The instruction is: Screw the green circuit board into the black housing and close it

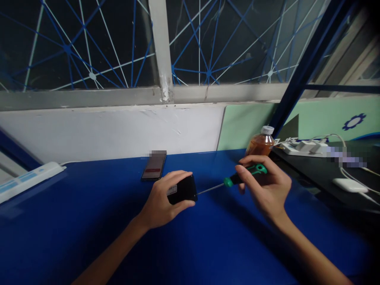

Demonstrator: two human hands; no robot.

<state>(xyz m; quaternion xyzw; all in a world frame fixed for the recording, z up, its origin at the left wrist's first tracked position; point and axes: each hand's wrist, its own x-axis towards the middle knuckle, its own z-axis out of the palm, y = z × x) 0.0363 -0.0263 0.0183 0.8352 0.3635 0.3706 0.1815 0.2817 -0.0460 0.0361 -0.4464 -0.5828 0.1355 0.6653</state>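
Metal screwdriver shaft (210, 189); smooth tabletop (97, 209).

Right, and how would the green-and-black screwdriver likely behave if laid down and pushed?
The screwdriver would probably stay stiff, given its straight metal shaft. Its handle, far thicker, likely weighs most and, looking rounded, might roll.

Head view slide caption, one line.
Left hand grips a black box; right hand holds a green-and-black screwdriver at its edge.
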